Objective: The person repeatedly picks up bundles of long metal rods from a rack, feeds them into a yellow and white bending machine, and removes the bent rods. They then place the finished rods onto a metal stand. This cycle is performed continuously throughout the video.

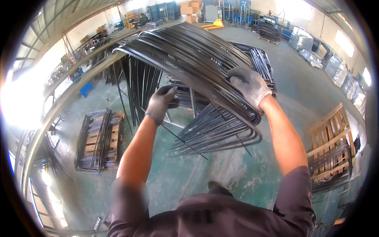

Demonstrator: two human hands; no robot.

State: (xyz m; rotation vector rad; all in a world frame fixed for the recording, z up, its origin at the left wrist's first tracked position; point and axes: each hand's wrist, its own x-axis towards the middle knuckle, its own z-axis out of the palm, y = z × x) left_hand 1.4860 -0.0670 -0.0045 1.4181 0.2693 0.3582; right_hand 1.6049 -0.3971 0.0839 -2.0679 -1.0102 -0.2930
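Bent metal rods [185, 51] lie nested ahead, seemingly draped from the pale rail [87, 77] at left so their bends keep them aligned, while the right hand [250, 85] rests at their right edge, its grasp impossible to tell, and the left hand [160, 103] has loosely curled, seemingly released fingers.

Hands [161, 104] in grey knit gloves [253, 86]; dark greyish-purple shirt [225, 215], sleeves [294, 189] ending near elbows; dark shoe [216, 187]

Bent, slender metal rods [185, 59] are gleaming black with silvery streaks; knitted work gloves [250, 85] are mixing pale and dark grey; the hard green floor [166, 177] is displaying whitish patches.
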